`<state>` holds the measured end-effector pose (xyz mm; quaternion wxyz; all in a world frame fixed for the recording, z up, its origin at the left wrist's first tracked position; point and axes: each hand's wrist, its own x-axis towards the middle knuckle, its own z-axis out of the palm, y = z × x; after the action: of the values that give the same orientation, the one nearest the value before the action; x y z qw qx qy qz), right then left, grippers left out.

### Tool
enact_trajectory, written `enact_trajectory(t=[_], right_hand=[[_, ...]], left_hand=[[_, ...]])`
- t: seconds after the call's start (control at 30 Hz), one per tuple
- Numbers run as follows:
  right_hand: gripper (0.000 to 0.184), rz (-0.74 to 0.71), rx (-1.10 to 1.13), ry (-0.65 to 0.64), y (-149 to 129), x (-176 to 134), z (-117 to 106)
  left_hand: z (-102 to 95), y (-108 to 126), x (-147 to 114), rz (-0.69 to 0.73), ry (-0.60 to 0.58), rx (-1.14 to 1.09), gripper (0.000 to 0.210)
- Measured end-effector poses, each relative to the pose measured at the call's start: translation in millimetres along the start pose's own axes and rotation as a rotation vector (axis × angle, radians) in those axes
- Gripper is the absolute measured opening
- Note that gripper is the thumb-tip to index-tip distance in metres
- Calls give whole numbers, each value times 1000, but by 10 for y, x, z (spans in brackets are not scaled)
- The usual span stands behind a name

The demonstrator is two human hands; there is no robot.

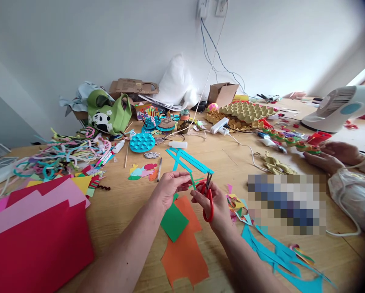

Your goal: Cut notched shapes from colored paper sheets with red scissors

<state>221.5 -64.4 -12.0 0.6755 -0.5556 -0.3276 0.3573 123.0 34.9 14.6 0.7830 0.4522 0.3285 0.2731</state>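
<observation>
My left hand (171, 186) pinches one end of a narrow green paper strip (192, 181). In my right hand (219, 205) are red-handled scissors (212, 205), their dark blades pointing up and away; the thumb and fingertips of that hand also meet the strip's lower end. Below both hands lie a green paper piece (174, 221) and a cut orange sheet (185, 260) under it. Long blue paper strips (194, 160) rest just beyond the fingers, and a few small coloured paper fish (143, 172) lie to their left.
Red and pink sheets (39, 240) cover the left front. Blue offcuts (277, 254) lie at right. Pipe cleaners (69, 152), a green bag (109, 116), egg trays (246, 112) and a fan (337, 108) stand around. Another person's hands (325, 158) work at the right edge.
</observation>
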Motion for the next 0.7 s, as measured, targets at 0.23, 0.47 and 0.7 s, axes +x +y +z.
enact_trajectory(t=[0.23,0.47,0.7], right_hand=[[35,29,1,-22,-31,-12,20],[35,90,-27,-55,-57,-36,53],[33,14,-59,-35,0,-31,28]], left_hand=[[9,-25,0,28,63,-14,20],[-3,25,-9,72,119,12,16],[11,79,-51,102,130,66,15]])
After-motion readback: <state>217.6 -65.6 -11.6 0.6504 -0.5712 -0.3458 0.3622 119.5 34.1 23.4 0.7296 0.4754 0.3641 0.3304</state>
